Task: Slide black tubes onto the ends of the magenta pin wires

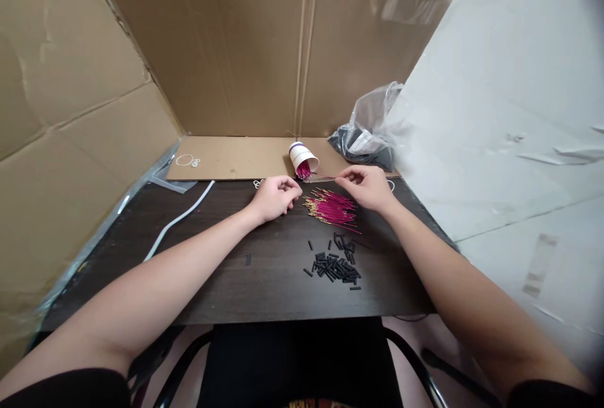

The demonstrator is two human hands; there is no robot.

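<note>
Right hand (365,187) fingers pinch one wire (325,178); left hand (276,197) curls closed, contents unclear. The thin wire may slip into the pile (333,207) beside those fingers.

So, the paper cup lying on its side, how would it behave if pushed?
The paper cup is probably light: only a few pink wires show at its mouth. Lying on its side, it would likely roll in a curve, since it tapers. A firm squeeze might dent its thin wall.
</note>
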